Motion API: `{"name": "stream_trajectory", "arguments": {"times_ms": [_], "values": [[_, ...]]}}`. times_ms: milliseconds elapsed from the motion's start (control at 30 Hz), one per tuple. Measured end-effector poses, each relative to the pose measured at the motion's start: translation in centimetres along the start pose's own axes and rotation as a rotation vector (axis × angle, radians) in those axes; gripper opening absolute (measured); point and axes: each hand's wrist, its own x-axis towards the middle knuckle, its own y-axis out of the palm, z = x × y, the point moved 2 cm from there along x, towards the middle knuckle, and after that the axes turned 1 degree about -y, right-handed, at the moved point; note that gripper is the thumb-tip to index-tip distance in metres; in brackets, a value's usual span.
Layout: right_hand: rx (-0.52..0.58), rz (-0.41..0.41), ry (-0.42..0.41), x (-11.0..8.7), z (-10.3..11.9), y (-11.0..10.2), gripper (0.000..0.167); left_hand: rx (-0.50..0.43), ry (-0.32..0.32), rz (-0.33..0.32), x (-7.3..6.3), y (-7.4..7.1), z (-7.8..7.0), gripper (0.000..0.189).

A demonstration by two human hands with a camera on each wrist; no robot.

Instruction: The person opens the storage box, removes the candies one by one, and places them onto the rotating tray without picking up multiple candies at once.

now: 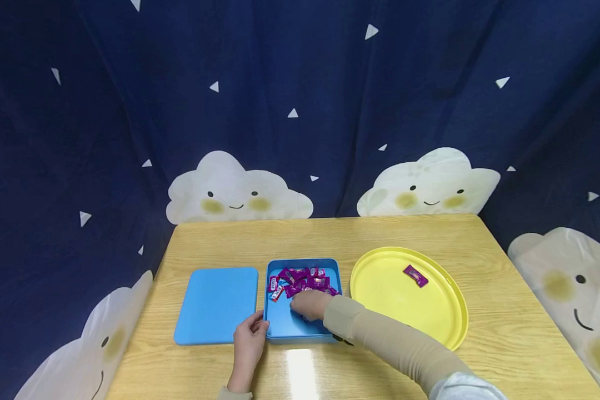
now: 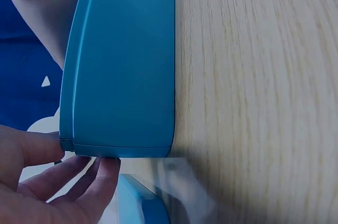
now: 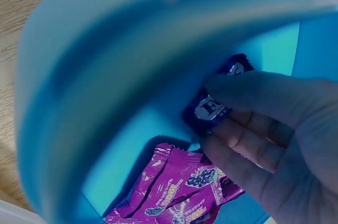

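Note:
My left hand (image 1: 249, 341) pinches the near left corner of a blue open box (image 1: 279, 323); in the left wrist view its thumb lies at the rim and the fingertips touch the outer wall (image 2: 121, 65). Inside that box, my right hand (image 1: 311, 304) holds a small dark blue wrapped candy (image 3: 208, 110) between thumb and fingers, low over the box floor. Several purple wrapped candies (image 1: 318, 282) lie heaped toward the back of the box, with a red and blue wrapped candy (image 1: 276, 294) at their left. Purple wrappers with a grape picture (image 3: 179, 182) lie close below my right fingers.
A flat blue lid (image 1: 217, 305) lies left of the box on the wooden table (image 1: 330, 236). To the right stands a round yellow tray (image 1: 395, 300) holding one purple candy (image 1: 415, 275). Behind the table hangs a dark blue curtain (image 1: 280, 66) with clouds.

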Motion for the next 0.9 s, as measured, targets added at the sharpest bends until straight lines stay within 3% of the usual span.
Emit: {"name": "stream_trajectory", "arguments": {"times_ms": [567,900], "values": [[0.023,0.031,0.018,0.09,-0.12,0.12,0.005,-0.008,-0.003,-0.001,0.08,0.03,0.16,0.029],[0.087,0.039,0.044,-0.09,-0.20,0.03,0.010,-0.009,-0.008,0.000,0.00,0.02,0.10,0.029]]}}
